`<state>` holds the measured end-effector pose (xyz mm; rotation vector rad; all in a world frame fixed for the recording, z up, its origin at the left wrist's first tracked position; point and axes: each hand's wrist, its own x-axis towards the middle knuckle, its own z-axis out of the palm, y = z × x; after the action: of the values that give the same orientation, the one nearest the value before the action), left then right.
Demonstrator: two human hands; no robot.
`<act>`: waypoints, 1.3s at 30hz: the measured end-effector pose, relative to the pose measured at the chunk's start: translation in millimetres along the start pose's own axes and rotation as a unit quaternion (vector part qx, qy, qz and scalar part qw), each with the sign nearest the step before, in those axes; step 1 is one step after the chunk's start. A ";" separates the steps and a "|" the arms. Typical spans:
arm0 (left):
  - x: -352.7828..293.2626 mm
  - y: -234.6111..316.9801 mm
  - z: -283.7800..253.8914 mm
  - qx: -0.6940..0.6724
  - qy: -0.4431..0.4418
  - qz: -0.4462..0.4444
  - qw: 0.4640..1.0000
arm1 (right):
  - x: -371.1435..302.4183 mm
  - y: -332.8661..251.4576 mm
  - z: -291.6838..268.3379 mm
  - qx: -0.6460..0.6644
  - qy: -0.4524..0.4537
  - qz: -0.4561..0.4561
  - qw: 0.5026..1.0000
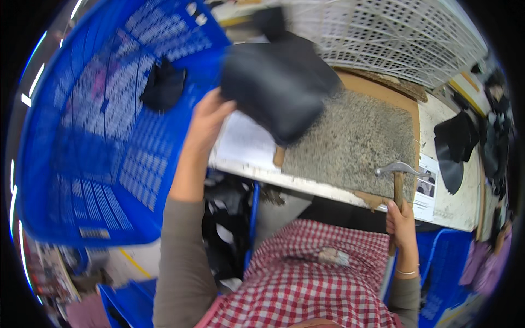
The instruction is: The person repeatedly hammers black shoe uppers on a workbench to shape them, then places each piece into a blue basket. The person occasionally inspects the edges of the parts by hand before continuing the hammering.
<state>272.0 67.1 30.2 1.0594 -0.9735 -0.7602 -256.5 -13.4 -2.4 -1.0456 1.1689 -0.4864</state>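
My left hand [209,116] is closed on the edge of a black leather-like piece [273,82], smeared by motion. It is raised over the left part of a rough grey slab [361,139] on the white table. Near the table's front edge, my right hand [402,223] grips a hammer [398,186] by its wooden handle. The curved metal head points up and lies in front of the slab's right edge. To the right, another black piece [456,145] rests on the table beside a printed sheet [426,186].
A large blue plastic basket [136,216] stands at the left with a black piece [163,86] inside. Behind the slab rises a white lattice basket [383,38]. White paper [240,142] lies left of the slab. Blue containers [437,273] stand below the table at the right.
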 end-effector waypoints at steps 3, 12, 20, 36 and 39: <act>-5.5 -50.8 57.2 0.219 -0.158 -0.016 0.963 | 2.0 7.6 9.6 -0.023 -0.030 -0.040 0.998; -107.1 -70.8 236.8 0.428 0.097 0.257 0.861 | -10.4 35.0 42.8 -0.118 -0.041 -0.030 0.992; -89.9 -72.2 206.5 0.656 -0.007 0.192 0.730 | -33.5 38.5 19.3 -0.071 -0.046 -0.032 0.996; -51.6 -35.9 196.0 0.450 -0.094 0.290 0.840 | -49.4 6.2 -11.7 -0.372 0.019 -0.240 0.896; -71.7 -44.8 216.8 0.369 -0.128 0.291 0.873 | -27.6 -1.1 5.4 -0.476 0.052 -0.333 0.812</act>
<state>42.4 38.7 5.8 1.2181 -1.7914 0.0087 -261.4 9.9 12.7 -2.3777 1.1175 -0.4923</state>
